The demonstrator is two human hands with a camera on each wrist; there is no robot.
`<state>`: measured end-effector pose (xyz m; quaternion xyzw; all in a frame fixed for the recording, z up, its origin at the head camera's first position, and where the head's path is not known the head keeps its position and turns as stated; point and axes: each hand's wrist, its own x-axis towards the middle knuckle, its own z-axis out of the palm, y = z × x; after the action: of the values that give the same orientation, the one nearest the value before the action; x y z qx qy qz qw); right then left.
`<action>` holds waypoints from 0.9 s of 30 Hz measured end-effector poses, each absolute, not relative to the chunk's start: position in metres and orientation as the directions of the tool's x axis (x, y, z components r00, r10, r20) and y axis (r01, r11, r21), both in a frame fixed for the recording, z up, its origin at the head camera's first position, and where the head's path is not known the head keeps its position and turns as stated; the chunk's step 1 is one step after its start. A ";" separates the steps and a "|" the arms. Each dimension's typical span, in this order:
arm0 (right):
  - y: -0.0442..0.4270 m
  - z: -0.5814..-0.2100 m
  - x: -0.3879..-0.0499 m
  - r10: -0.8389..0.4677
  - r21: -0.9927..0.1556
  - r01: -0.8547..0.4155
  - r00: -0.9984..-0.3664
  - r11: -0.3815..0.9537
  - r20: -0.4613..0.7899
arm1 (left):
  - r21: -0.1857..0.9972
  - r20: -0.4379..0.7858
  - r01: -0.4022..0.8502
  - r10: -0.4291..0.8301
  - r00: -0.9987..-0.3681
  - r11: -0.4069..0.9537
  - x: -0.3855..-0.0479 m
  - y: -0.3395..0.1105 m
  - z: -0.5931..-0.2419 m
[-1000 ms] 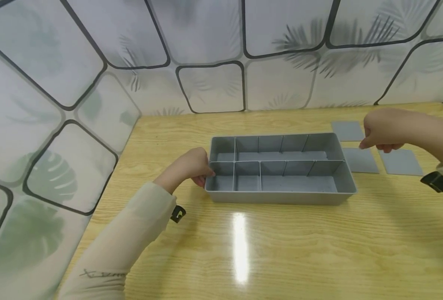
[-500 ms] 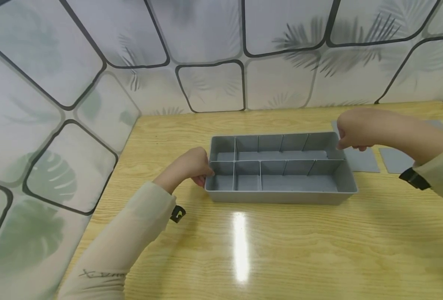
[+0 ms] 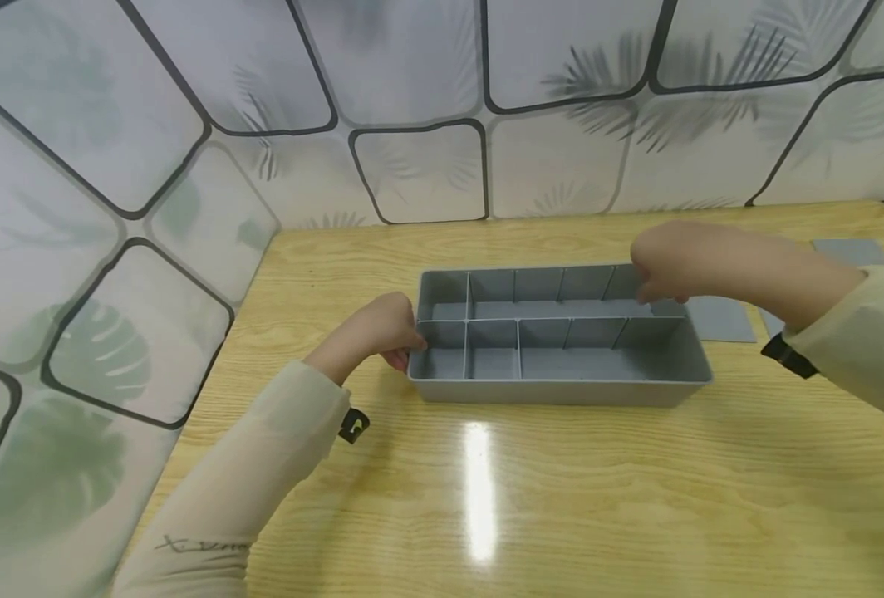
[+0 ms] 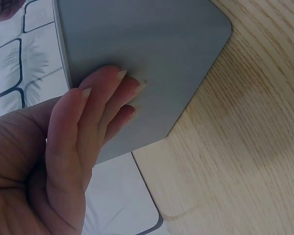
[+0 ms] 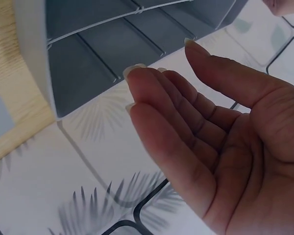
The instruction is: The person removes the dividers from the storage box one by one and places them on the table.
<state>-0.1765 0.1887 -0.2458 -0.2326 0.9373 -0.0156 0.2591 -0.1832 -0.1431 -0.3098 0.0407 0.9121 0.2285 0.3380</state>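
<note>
A long grey organizer box [image 3: 562,394] stands on the wooden table, split by a lengthwise wall and several thin dividers. My left hand [image 3: 382,328] grips its left end wall. In the left wrist view the fingers [image 4: 95,105] lie against the outer face of that wall, while the thumb's tip is hidden. Over the box's back right corner hovers my right hand [image 3: 670,257], covering part of the rear compartment. The right wrist view shows its fingers [image 5: 171,152] loosely curved and the thumb apart, holding nothing. Whether it touches the rim is unclear.
To the right of the box lie flat grey panels: one [image 3: 722,320] beside its right end, another [image 3: 853,251] farther back, partly covered by the right arm. The wooden table [image 3: 577,498] extends in front, and a patterned padded wall [image 3: 427,174] rises behind.
My right hand has moved left, from above the grey panels to over the box's back right corner. The left hand keeps its grip, and the box has barely shifted.
</note>
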 end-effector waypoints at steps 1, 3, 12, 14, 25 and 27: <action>0.186 -0.246 -0.176 -0.450 -0.153 -0.433 -0.756 0.888 -0.476 | 0.448 -0.594 -0.076 0.233 -0.770 0.891 -0.183 -0.143 -0.310; 0.181 -0.245 -0.176 -0.453 -0.155 -0.435 -0.753 0.887 -0.478 | 0.458 -0.584 -0.068 0.242 -0.774 0.886 -0.183 -0.144 -0.310; 0.161 -0.247 -0.173 -0.475 -0.166 -0.455 -0.740 0.875 -0.477 | 0.448 -0.587 -0.066 0.238 -0.774 0.891 -0.183 -0.144 -0.310; 0.157 -0.248 -0.173 -0.488 -0.160 -0.473 -0.736 0.867 -0.469 | 0.449 -0.589 -0.067 0.239 -0.772 0.891 -0.183 -0.144 -0.310; 0.133 -0.250 -0.171 -0.518 -0.109 -0.522 -0.758 0.846 -0.397 | 0.447 -0.592 -0.077 0.230 -0.772 0.891 -0.182 -0.144 -0.309; 0.127 -0.248 -0.170 -0.513 -0.104 -0.518 -0.761 0.849 -0.398 | 0.446 -0.592 -0.078 0.229 -0.773 0.891 -0.182 -0.144 -0.309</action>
<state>-0.1695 0.1270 -0.2479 -0.2747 0.9382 0.0060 0.2103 -0.1820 -0.1435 -0.3088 0.0415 0.9131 0.2293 0.3346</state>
